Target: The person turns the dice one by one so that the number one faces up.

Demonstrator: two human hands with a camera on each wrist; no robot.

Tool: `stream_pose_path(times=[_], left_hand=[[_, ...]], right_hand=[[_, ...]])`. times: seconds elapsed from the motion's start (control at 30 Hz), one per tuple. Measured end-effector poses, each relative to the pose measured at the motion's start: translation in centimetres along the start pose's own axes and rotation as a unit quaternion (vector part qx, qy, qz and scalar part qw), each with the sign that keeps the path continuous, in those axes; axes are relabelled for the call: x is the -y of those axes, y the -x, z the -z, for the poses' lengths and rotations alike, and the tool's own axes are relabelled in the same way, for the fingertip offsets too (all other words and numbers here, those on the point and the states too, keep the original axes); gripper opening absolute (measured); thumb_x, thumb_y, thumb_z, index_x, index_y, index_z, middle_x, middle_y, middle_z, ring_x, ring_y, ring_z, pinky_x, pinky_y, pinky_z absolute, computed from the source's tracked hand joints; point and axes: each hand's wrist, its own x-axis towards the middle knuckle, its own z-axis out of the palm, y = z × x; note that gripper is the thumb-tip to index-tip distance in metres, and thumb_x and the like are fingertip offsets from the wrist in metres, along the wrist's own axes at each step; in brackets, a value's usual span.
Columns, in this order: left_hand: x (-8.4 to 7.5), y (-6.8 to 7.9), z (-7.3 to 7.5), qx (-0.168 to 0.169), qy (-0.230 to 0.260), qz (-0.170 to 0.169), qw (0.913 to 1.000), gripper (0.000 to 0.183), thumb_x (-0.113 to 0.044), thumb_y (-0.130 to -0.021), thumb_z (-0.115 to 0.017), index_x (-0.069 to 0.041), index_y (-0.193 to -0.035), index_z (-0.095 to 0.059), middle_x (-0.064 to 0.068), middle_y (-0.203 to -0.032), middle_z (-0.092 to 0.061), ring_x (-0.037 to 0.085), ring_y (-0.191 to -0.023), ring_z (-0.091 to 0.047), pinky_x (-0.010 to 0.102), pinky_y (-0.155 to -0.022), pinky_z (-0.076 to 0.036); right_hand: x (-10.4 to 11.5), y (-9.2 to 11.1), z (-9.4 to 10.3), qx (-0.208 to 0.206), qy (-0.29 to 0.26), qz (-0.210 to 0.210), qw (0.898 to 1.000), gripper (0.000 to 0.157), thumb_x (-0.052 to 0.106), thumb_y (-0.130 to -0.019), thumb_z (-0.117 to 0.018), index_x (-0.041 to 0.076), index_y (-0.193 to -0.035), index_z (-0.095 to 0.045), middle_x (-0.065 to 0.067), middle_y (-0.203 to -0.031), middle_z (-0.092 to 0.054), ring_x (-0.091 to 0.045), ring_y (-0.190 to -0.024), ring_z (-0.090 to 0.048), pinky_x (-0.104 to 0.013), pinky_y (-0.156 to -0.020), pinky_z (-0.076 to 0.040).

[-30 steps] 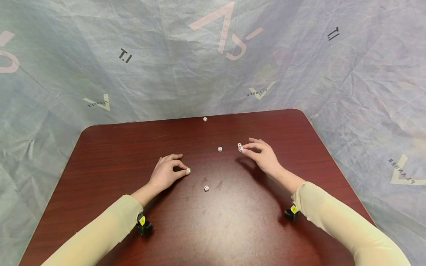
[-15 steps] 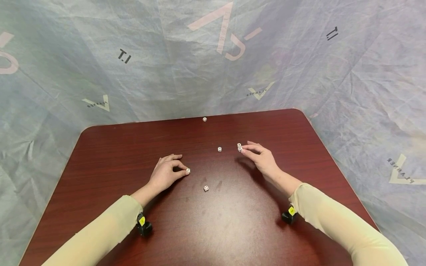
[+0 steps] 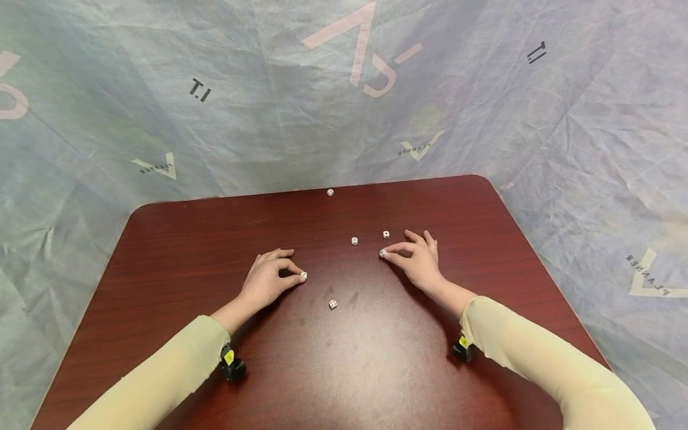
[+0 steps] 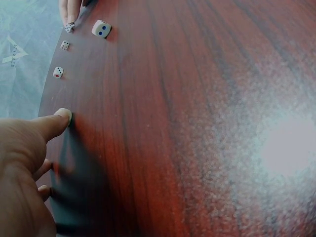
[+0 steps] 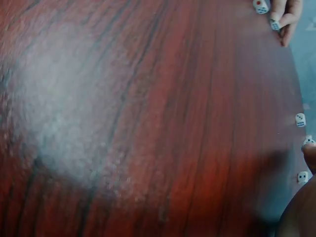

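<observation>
First: "State of the hands?"

Second: "The left hand [image 3: 267,279] pinches the left die [image 3: 303,276] by thumb and fingertip; the right hand [image 3: 421,266] pinches the right die [image 3: 383,253] likewise, presumably because pieces so small suit fingertips."

First: "Position?"

Second: "Both are at mid-table [image 3: 242,230]; contact cannot be told. The rear die [image 3: 386,235] lies near the right die, apart, probably leaving those fingers room."
</observation>
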Motion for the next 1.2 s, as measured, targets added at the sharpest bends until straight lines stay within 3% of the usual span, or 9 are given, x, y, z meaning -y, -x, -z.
stream_pose_path(times=[0.2,0.47,0.67,1.2], left_hand=[[-0.01,0.01,-0.04,0.001,0.004,0.001,1.0000,0.010,-0.036,-0.090,-0.081,-0.027,-0.094,-0.082,0.009,-0.150,-0.055,0.038,-0.148,-0.034,0.061,-0.122,-0.009],[0.12,0.07,-0.08,-0.005,0.003,-0.003,1.0000,0.008,-0.034,-0.089,-0.082,-0.027,-0.093,-0.082,0.010,-0.149,-0.055,0.038,-0.147,-0.035,0.062,-0.122,-0.011],[0.12,0.05,-0.09,-0.003,0.002,-0.001,1.0000,0.010,-0.035,-0.089,-0.082,-0.027,-0.094,-0.082,0.009,-0.149,-0.055,0.037,-0.148,-0.035,0.061,-0.123,-0.010],[0.06,0.02,-0.12,-0.001,0.004,-0.002,1.0000,0.010,-0.034,-0.090,-0.081,-0.026,-0.094,-0.082,0.009,-0.150,-0.054,0.037,-0.148,-0.034,0.062,-0.122,-0.010]], right_hand=[[-0.05,0.02,-0.35,0.004,0.035,-0.007,0.999,0.017,0.037,-0.089,-0.082,0.023,-0.097,-0.084,-0.021,-0.159,-0.039,-0.049,-0.152,-0.005,-0.067,-0.118,0.009],[0.12,0.21,-0.23,0.010,0.037,-0.004,0.999,0.014,0.035,-0.089,-0.082,0.023,-0.097,-0.084,-0.021,-0.161,-0.035,-0.049,-0.152,-0.003,-0.066,-0.118,0.008],[-0.16,0.32,0.09,0.015,0.045,0.007,0.999,0.014,0.030,-0.089,-0.082,0.021,-0.099,-0.084,-0.022,-0.160,-0.036,-0.050,-0.151,-0.004,-0.069,-0.118,0.000],[-0.66,0.42,0.38,0.010,0.061,0.025,0.998,0.014,0.024,-0.089,-0.083,0.018,-0.101,-0.083,-0.024,-0.155,-0.041,-0.049,-0.151,-0.006,-0.069,-0.117,-0.005]])
